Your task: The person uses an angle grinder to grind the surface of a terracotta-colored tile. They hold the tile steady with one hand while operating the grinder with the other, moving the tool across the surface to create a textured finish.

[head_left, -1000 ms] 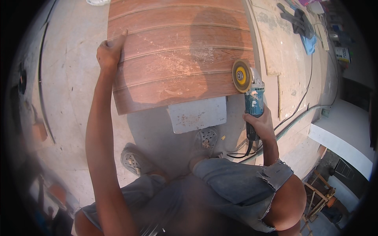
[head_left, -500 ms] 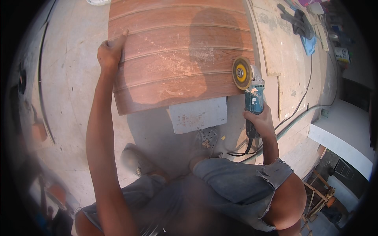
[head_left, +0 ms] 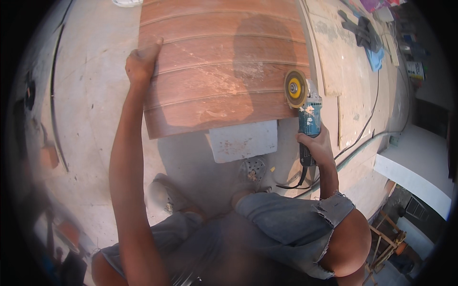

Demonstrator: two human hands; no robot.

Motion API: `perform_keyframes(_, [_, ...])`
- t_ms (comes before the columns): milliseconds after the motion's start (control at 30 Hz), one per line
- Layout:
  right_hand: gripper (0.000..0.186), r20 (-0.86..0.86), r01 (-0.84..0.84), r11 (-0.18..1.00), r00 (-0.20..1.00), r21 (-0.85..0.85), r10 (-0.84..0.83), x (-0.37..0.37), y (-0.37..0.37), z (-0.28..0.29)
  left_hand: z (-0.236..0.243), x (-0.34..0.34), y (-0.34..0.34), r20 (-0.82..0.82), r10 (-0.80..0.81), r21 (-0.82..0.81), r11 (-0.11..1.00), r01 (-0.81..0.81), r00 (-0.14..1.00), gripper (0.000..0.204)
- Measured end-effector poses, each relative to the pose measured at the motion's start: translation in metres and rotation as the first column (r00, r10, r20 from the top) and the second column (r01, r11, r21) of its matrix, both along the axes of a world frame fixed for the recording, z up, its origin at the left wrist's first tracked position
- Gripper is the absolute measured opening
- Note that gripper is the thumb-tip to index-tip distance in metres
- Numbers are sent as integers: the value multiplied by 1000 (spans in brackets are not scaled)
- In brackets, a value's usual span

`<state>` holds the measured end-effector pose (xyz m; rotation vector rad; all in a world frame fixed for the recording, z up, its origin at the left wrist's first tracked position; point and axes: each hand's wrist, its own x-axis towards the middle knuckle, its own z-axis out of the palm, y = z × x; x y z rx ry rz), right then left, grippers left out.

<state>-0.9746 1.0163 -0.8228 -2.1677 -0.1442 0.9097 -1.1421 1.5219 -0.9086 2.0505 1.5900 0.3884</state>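
Observation:
A reddish-brown grooved wooden panel (head_left: 200,86) lies in front of me, with pale dust or scuffs across its middle. My left hand (head_left: 142,62) grips the panel's left edge, thumb on top and fingers out of sight at the side. In my right hand (head_left: 318,143) is a teal angle grinder (head_left: 309,120), held by its dark rear body. The grinder's disc (head_left: 296,89), with a yellow centre, faces up beside the panel's near right corner. Whether the disc touches the panel or spins, I cannot tell. Under the panel's near edge a white slab (head_left: 244,141) sticks out toward me.
My shoe (head_left: 253,170) stands just below the slab. A power cord (head_left: 298,183) runs from the grinder to the right, near a long hose (head_left: 355,153). Wooden boards (head_left: 353,90) lie along the right, with a dark and blue cloth (head_left: 371,45) beyond.
The panel and my left hand appear slightly farther right in view. The grinder and my right hand keep nearly the same place beside the panel's corner.

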Motion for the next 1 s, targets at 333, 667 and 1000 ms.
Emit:
perform_keyframes(333, [34, 13, 5, 1000, 1000, 6, -5, 2, 3, -4, 4, -1, 1, 15, -48, -89, 995, 49, 999, 109])
perform_keyframes(667, [33, 17, -7, 1000, 1000, 7, 7, 6, 8, -3, 2, 1, -6, 65, -23, -41, 999, 25, 998, 94])
perform_keyframes(1000, [33, 17, -5, 1000, 1000, 24, 4, 8, 14, -2, 8, 1, -6, 48, -39, -74, 996, 42, 998, 117])
